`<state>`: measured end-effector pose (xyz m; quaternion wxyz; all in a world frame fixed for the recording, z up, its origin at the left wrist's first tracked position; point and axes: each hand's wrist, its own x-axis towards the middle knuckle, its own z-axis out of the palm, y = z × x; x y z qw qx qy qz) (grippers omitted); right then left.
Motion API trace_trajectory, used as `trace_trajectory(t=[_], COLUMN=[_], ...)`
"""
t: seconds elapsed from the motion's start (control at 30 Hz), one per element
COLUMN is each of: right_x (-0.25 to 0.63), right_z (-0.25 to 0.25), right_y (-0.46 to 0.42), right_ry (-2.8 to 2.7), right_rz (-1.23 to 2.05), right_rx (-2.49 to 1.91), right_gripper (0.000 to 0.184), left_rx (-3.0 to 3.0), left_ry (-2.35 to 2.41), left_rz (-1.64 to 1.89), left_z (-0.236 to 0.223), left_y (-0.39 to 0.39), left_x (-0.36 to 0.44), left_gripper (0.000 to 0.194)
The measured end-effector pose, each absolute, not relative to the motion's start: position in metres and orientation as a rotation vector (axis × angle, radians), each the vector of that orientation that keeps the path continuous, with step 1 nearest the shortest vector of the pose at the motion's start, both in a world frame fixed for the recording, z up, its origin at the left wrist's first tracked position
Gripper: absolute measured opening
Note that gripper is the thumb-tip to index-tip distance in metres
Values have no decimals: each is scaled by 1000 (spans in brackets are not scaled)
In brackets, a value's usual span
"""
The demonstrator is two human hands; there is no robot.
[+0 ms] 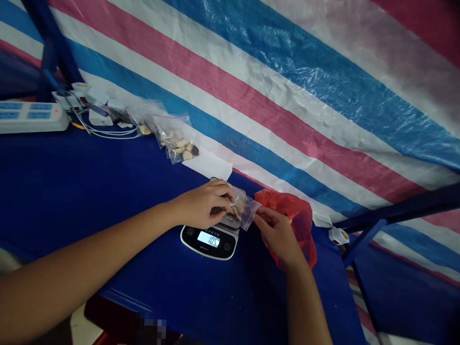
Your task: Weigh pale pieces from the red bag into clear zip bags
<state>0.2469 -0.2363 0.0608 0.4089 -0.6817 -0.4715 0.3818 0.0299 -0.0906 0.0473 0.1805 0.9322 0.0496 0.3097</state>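
The small clear bag (249, 212) with its pale pieces (236, 209) is located over the far part of the scale (212, 252) on the counter (101, 183); full contact with the platform cannot be confirmed. Right hand (278, 235): grip clamped on the bag's right end, likely to steady it. Left hand (204, 204): fingers curled at the bag's left end; closure of this grip cannot be told. The lit display (208, 239) is unobstructed near side, presumably for reading. Filled bags (178, 140) lie far left, apparently clear of both arms.
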Motion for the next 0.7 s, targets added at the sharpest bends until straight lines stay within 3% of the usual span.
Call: trace_trajectory(t=[0.27,0.5,0.7], right_x=[227,221,237], right_z=[33,34,55], right_y=[-214,-205,-220], right_ry=[-1283,-1045,-928], right_rz=[633,835,1008], right_rx=[-1790,-1746,-1797], right_gripper=[36,46,36], left_rx=[2535,2559,2595], left_ry=[110,103,155], left_rz=[881,895,926], left_z=[44,45,43], left_y=[-91,-91,-90], left_x=[31,32,31], left_gripper=[20,19,19])
